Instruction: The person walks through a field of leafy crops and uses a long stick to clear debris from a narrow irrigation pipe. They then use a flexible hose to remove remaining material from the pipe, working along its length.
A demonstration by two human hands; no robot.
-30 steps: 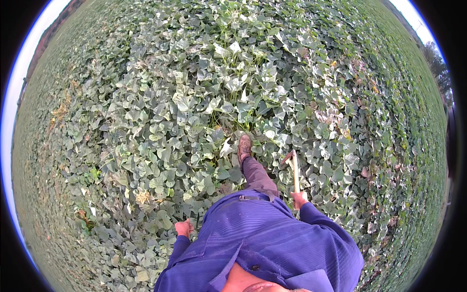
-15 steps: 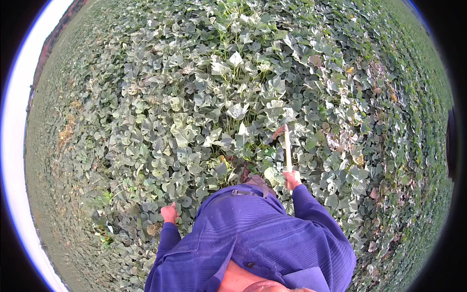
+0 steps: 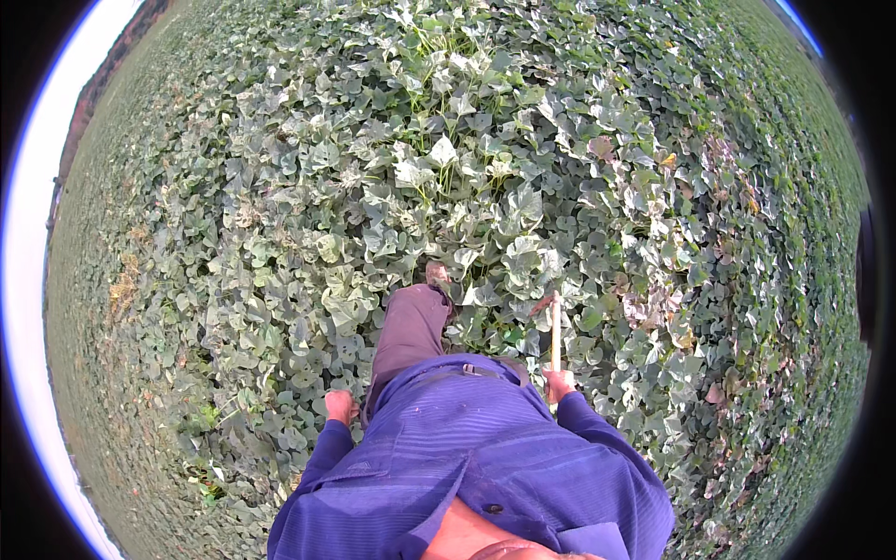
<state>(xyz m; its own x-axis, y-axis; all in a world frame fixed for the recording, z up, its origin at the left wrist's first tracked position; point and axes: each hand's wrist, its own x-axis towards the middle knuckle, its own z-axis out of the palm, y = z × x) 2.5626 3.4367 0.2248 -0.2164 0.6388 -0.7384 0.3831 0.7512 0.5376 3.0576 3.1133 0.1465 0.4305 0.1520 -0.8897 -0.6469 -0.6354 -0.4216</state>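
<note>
My right hand (image 3: 559, 385) is closed round the lower end of a tool with a pale wooden handle (image 3: 556, 338). Its rusty brown head (image 3: 543, 303) sticks out to the left at the far end, just above the leaves; whether it is a sickle or a hoe I cannot tell. Low on the left, beside my body, my left hand (image 3: 341, 407) is curled into a loose fist with nothing seen in it. Broad-leaved, vine-like plants (image 3: 327, 247) spread below both hands.
My left leg (image 3: 411, 322) is stretched forward, its shoe (image 3: 437, 273) among the leaves. Dense foliage covers the ground on all sides, with yellowed leaves (image 3: 123, 285) at the left and dry, brownish ones (image 3: 644, 308) at the right.
My left leg has swung forward into view. The tool and my right hand have drawn back toward my body, and my left hand has shifted slightly right.
</note>
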